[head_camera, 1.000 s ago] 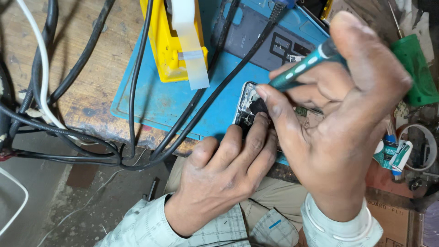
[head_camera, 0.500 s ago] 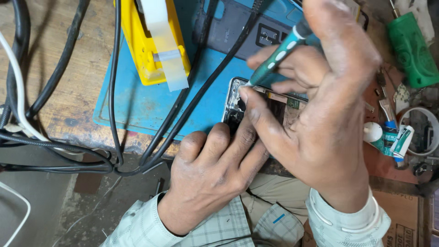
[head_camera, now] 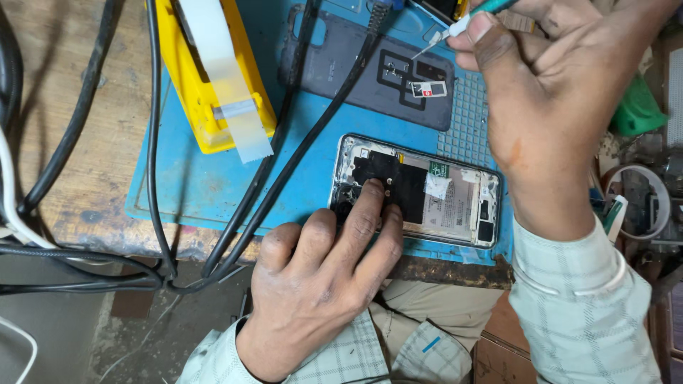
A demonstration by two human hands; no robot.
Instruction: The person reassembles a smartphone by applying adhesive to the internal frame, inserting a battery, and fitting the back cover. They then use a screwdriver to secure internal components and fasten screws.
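Observation:
An opened phone (head_camera: 434,192) with its back off lies on a blue work mat (head_camera: 206,185), its dark inner plates and a white sticker showing. My left hand (head_camera: 320,277) rests at the mat's near edge, its fingertips pressing on the phone's left end. My right hand (head_camera: 555,107) is raised above the mat's far right, pinching a green-handled screwdriver (head_camera: 466,20) whose thin tip points left, over the phone's grey back cover (head_camera: 341,64). The back cover lies inside-up beyond the phone.
A yellow tape dispenser (head_camera: 210,78) with a hanging strip of clear tape stands at the mat's far left. Several black cables (head_camera: 284,163) cross the mat and the wooden bench (head_camera: 71,142). Small tools and a green object (head_camera: 637,110) crowd the right side.
My right hand has lifted the screwdriver off the phone and moved it away towards the back cover, uncovering the phone. My left hand stays on the phone's left end.

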